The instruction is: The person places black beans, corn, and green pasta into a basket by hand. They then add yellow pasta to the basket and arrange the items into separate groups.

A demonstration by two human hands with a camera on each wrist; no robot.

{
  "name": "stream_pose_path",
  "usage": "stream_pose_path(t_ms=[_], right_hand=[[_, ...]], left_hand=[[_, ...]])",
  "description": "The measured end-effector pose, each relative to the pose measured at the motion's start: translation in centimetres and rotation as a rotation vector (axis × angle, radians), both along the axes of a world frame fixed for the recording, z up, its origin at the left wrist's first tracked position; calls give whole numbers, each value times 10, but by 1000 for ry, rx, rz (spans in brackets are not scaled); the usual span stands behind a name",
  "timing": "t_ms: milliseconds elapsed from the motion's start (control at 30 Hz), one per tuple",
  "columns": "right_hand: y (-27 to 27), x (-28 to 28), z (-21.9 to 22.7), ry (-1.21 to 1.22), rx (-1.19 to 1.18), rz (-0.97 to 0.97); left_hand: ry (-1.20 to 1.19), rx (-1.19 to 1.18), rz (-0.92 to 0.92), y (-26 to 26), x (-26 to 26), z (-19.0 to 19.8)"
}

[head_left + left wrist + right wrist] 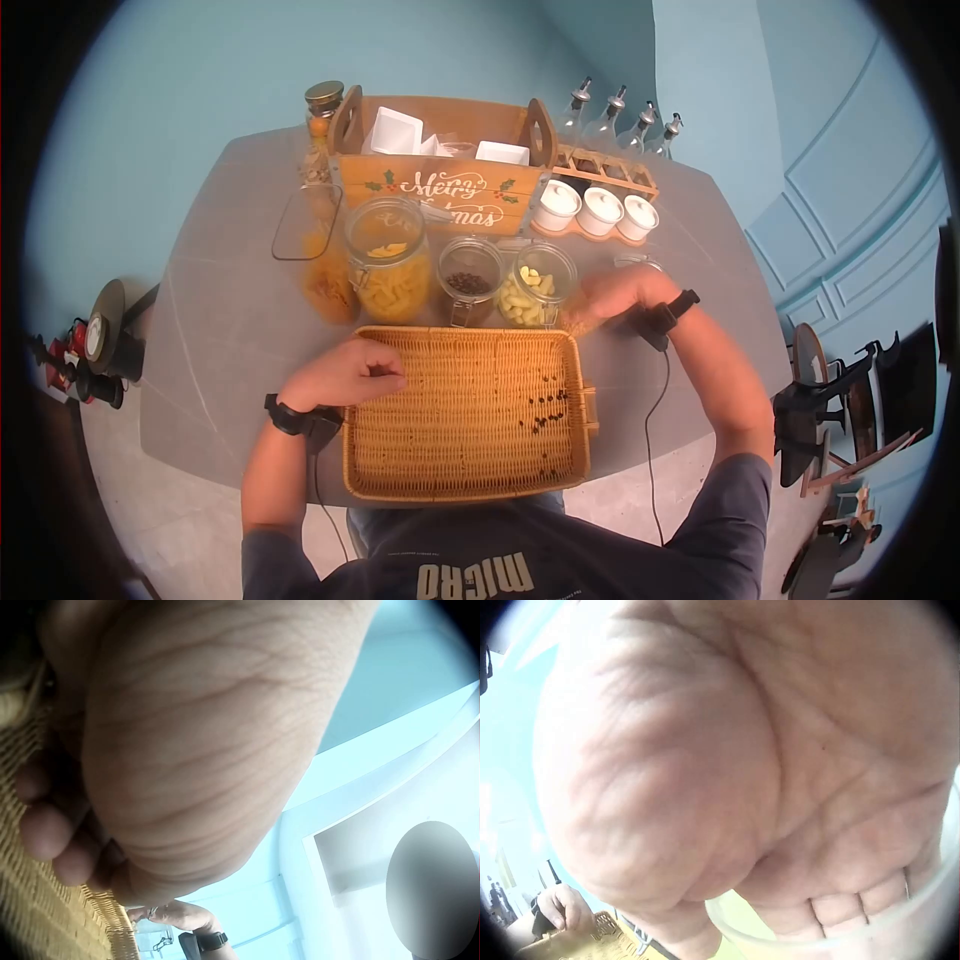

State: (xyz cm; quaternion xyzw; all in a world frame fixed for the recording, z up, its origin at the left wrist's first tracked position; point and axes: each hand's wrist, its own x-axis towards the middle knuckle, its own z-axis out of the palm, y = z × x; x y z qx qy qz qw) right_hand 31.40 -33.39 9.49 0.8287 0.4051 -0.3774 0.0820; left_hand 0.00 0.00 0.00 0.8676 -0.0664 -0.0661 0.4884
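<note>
My left hand [345, 372] hangs over the left side of a wicker basket [430, 450]. Its fingers [49, 829] curl loosely near the weave, with nothing visible in them. Several dark beans [545, 420] lie scattered at the basket's right end. Beyond the basket's right corner, my right hand [615, 295] is at a glass jar; in the right wrist view the jar's rim [780, 941] crosses its fingers. I cannot tell whether those fingers pinch anything. Just left of that hand is an open jar of pale yellow pasta [530, 300], beside a jar of dark beans [470, 285].
A large jar of yellow pasta [390, 285] and a jar of orange pasta [325, 285] stand behind the basket's left side. Further back are a wooden crate [440, 185] with white dishes, lidded white pots [600, 210] and glass bottles [600, 130]. Cables trail from both wrists.
</note>
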Motion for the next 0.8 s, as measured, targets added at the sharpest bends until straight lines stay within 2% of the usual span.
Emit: stream_pose_path(t_ms=[100,200,300,400,500,600,800], right_hand=[[-3,-4,-5,-115,36,-28],[-9,-15,-10,-133,152,-48],[-17,-34,-19,-301,318,-106],[-27,-34,-39,-444,451,-44],[-29,-42,-36,-504,507,-139],[-33,-40,-43,-510,590,-160],[-30,-38,-36,-457,567,-178]], left_hand=[[20,8,5,1,0,0],[74,22,14,0,-1,7],[77,27,18,-1,-1,9],[84,16,26,-1,-1,8],[72,18,21,-1,-1,7],[44,18,16,0,-1,7],[14,4,15,0,-2,2]])
